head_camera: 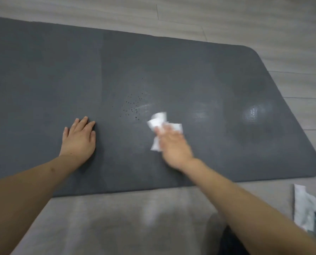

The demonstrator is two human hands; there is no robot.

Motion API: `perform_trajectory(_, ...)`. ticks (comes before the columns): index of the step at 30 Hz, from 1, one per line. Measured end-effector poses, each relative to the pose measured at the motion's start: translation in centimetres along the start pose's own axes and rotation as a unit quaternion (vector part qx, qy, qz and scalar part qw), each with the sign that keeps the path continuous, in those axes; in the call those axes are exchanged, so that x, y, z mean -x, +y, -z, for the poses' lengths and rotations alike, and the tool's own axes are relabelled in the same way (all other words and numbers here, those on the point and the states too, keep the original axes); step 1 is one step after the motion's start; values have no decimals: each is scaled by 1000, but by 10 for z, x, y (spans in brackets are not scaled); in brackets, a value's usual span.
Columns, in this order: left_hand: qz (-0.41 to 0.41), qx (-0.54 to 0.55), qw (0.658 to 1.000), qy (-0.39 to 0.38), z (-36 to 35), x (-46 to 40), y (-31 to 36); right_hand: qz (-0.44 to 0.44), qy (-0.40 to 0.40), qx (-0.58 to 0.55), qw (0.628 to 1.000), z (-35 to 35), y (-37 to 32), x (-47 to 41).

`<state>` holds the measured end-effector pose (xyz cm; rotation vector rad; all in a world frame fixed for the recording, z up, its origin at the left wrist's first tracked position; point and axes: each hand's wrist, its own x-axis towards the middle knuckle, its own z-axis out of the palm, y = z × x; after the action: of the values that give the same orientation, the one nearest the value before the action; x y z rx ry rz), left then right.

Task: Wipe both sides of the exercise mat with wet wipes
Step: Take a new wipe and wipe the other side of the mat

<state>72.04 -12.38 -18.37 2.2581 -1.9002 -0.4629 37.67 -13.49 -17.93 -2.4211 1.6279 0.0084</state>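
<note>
From the head view, a dark grey foam exercise mat with rounded corners (153,74) lies flat on a pale wood-grain plank floor (227,19). Its long axis runs left to right across the picture, tilted a little so that the right end sits lower in the frame; that rounded end lies to the right of both hands, while the left end runs out of view.

The left hand (79,139) lies palm down on the mat near its front edge, fingers straight and close together, pointing away from the person and holding nothing.

The right hand (173,146) is blurred. It rests on a crumpled white wet wipe (160,123), which lies on the mat and sticks out ahead of and to the left of the fingers. The fingers look roughly extended over the wipe, but the blur hides whether they curl round it.

Between the two hands, slightly further out, small dark droplets (133,105) dot the mat. To the right of the right hand, pale damp patches (253,112) shine on the surface.

Beside the right forearm, off the mat's front edge, a white and blue packet (311,212) lies on the floor, partly cut off by the frame.
</note>
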Motion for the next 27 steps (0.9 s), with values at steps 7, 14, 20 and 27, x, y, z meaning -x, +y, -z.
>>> perform_trajectory(7,-5,-19,1000,-9,-3,2,0,-314,3,-34,949,18,152,22)
perform_trajectory(14,17,-48,999,14,1,12,-9,20,10,0,1000,-29,-86,35)
perform_trajectory(20,50,-49,997,11,9,19,-30,197,-66,-22,978,-35,-145,55)
perform_trajectory(27,51,-53,992,-100,13,16,-35,43,-91,-3,995,11,-66,-106)
